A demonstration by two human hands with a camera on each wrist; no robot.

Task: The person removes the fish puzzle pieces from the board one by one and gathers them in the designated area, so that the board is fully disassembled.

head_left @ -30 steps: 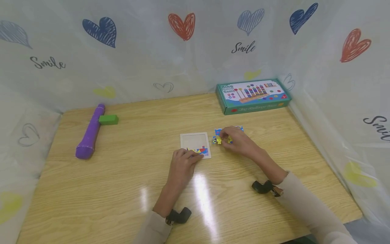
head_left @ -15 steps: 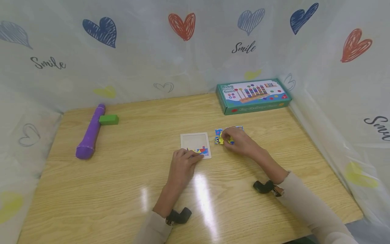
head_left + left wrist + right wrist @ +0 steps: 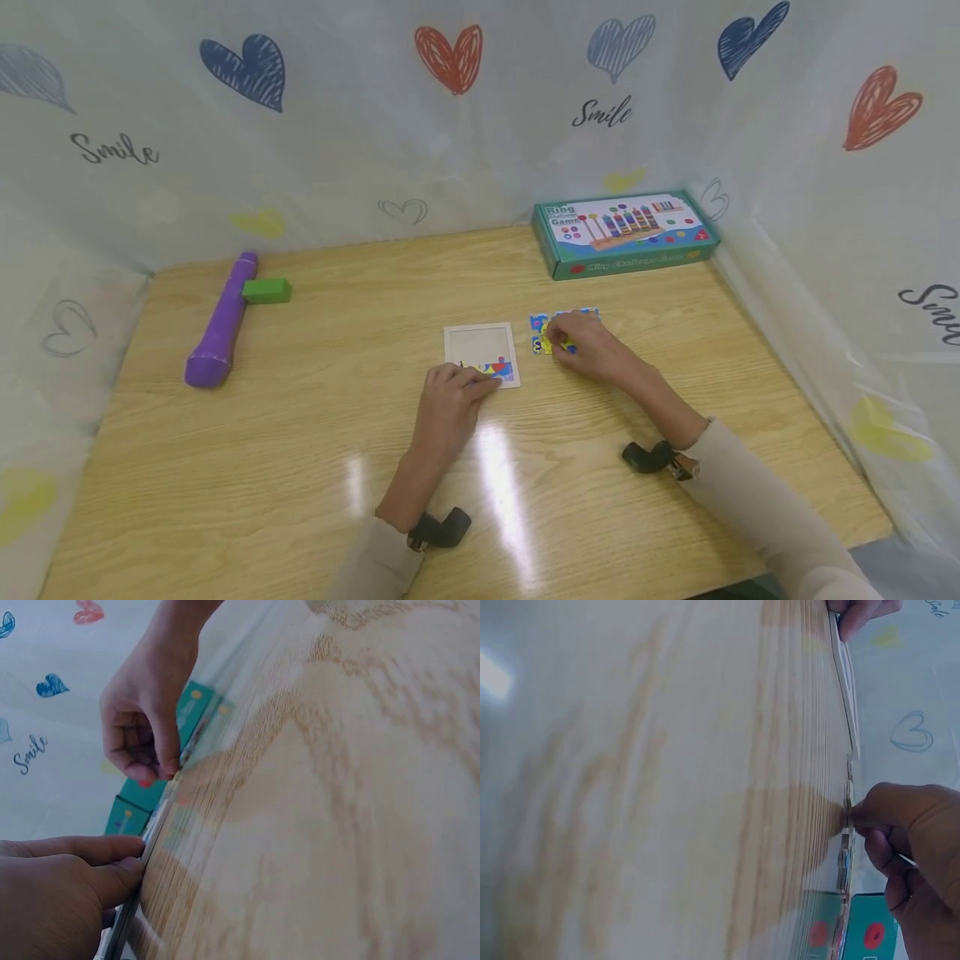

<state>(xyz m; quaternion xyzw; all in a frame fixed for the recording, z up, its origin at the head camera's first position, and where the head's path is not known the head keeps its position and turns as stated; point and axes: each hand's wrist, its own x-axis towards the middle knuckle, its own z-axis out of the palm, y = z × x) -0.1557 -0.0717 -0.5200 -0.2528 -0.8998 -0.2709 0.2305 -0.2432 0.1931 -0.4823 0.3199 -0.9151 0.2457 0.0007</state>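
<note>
A small square wooden puzzle tray (image 3: 480, 337) lies mid-table with colourful pieces along its near side. My left hand (image 3: 447, 408) holds the tray's near left corner, thumb along the near edge; the left wrist view shows the thumb and index finger (image 3: 105, 847) together at that edge. To the right of the tray lie several blue and yellow jigsaw pieces (image 3: 538, 322). Over them is my right hand (image 3: 588, 343), its thumb and index finger pinching a jigsaw piece at table level. That hand covers most of this piece and part of the group.
A green ring game box (image 3: 626, 233) stands at the back right. On the left lies a purple microphone-shaped object (image 3: 221, 329) with a green block (image 3: 267, 291) against it. A white sheet printed with hearts (image 3: 322, 150) rises behind and beside the wooden table (image 3: 300, 467).
The yellow piece under my right fingers has slid slightly to the right, against the other pieces. My left hand and the tray stay in place.
</note>
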